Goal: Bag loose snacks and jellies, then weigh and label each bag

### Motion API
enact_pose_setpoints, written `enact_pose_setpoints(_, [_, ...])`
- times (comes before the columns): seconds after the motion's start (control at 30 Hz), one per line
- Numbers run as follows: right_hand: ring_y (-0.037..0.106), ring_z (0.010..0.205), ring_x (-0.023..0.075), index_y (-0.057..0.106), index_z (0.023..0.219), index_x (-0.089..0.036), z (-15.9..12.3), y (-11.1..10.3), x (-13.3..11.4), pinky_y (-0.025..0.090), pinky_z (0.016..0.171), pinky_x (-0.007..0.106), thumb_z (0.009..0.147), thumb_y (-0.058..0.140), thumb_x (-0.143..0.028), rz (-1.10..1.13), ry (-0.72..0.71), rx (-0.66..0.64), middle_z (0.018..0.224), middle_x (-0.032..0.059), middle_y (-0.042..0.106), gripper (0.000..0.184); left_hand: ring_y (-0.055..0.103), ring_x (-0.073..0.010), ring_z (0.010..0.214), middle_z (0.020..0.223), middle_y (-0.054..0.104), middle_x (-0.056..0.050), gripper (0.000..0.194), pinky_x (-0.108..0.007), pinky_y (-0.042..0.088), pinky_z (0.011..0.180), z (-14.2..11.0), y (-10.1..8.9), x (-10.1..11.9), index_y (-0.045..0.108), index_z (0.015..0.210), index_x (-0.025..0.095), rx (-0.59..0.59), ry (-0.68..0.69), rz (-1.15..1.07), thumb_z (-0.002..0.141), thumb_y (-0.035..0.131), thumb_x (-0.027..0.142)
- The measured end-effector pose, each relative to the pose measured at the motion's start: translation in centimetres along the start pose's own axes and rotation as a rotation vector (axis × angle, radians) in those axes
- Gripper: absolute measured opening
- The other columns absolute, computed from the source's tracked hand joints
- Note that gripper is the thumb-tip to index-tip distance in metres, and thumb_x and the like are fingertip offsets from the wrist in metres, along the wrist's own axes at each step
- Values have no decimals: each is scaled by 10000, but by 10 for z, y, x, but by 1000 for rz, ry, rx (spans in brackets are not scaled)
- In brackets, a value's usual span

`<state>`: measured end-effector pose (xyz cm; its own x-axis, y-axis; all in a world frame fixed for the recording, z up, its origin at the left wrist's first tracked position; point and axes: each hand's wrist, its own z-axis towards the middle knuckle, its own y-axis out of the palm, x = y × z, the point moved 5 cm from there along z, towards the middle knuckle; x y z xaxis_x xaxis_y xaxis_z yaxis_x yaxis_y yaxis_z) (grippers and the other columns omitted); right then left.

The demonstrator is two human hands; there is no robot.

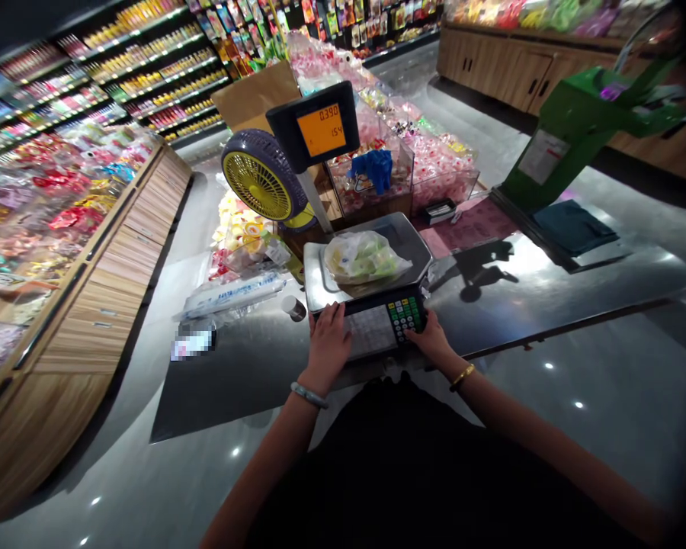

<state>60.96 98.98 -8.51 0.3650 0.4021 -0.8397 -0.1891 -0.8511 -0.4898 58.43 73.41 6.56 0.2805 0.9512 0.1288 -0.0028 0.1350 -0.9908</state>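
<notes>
Translucent, crinkled plastic bag (367,258) on smooth metal scale pan (408,240).

Shop w/ stocked shelves (177,72), wood cabinets (506,65), shiny grey floor (206,473).

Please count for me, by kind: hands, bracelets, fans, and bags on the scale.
Hands: 2 (left hand, right hand)
Bracelets: 2 (grey bracelet, gold bracelet)
Fans: 1 (yellow fan)
Bags on the scale: 1 (plastic bag)
Total: 6

Glare on the steel counter (492,293), dark corners, smeared, stretched edges.
</notes>
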Motion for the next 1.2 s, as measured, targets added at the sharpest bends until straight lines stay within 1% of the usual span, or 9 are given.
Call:
enact_pose_setpoints(0.1, [607, 1221, 339, 383, 1412, -167, -1, -1, -2, 487, 1033, 496, 697, 763, -397, -15, -13, -19, 1347, 185, 596, 842, 389, -291, 1472, 1566, 476, -139, 594, -581, 112, 1259, 2, 2, 1, 447, 1507, 168, -3, -7, 1, 931, 543, 278])
enact_pose_setpoints(0.27, [603, 1225, 345, 329, 1450, -145, -4, -1, -7, 499, 1017, 471, 663, 783, -474, -65, -32, -46, 1371, 196, 569, 967, 415, -290, 1445, 1545, 494, -143, 606, -567, 108, 1261, 4, 3, 2, 459, 1496, 159, 9, -20, 4, 914, 572, 282])
enact_pose_setpoints(0.5, [591, 1248, 348, 328, 1455, -163, -7, -1, -16, 489, 1016, 456, 678, 761, -484, -109, 33, -47, 1384, 180, 564, 945, 480, -298, 1373, 1478, 542, -125, 595, -571, 79, 1259, 11, -1, 1, 493, 1473, 189, -16, -30, 11, 892, 592, 268])
enact_pose_setpoints(0.6, [605, 1230, 339, 358, 1439, -187, -11, -2, -19, 500, 991, 436, 705, 737, -482, -100, 10, -22, 1365, 160, 582, 877, 465, -291, 1383, 1461, 548, -125, 601, -542, 72, 1265, 14, -6, 2, 483, 1483, 186, -29, -23, 14, 895, 574, 267])
enact_pose_setpoints(0.67, [618, 1211, 328, 385, 1417, -205, -13, 1, -18, 512, 964, 420, 723, 713, -478, -88, -32, -18, 1337, 146, 600, 816, 481, -291, 1369, 1420, 579, -131, 590, -535, 102, 1263, 13, -11, 2, 503, 1469, 173, -29, -23, 16, 889, 565, 255])
enact_pose_setpoints(0.77, [610, 1229, 322, 387, 1410, -216, -10, 10, -8, 511, 970, 421, 738, 677, -460, -81, -76, -6, 1373, 141, 577, 772, 548, -283, 1303, 1360, 632, -126, 553, -537, 181, 1249, 15, -14, 1, 562, 1421, 181, -14, -33, 14, 872, 564, 248])
enact_pose_setpoints(0.93, [566, 1302, 335, 328, 1469, -207, -1, 22, 3, 506, 987, 438, 730, 655, -480, -60, -79, 20, 1443, 157, 531, 853, 560, -268, 1285, 1354, 641, -101, 574, -545, 161, 1255, 20, -9, -1, 579, 1410, 198, 26, -55, -8, 838, 561, 239])
enact_pose_setpoints(1.07, [584, 1292, 341, 339, 1447, -222, -3, 19, 1, 505, 988, 455, 714, 649, -507, -69, -27, -7, 1409, 152, 566, 845, 531, -270, 1318, 1383, 621, -97, 584, -542, 117, 1266, 18, -7, 0, 565, 1421, 209, 17, -67, -22, 838, 559, 245])
enact_pose_setpoints(1.2, [593, 1280, 367, 366, 1396, -291, 0, 17, 3, 513, 983, 497, 670, 703, -533, -38, -5, -48, 1390, 151, 588, 837, 547, -284, 1309, 1348, 649, -96, 548, -557, 126, 1268, 18, -9, 4, 586, 1398, 231, 66, -62, -35, 850, 561, 231])
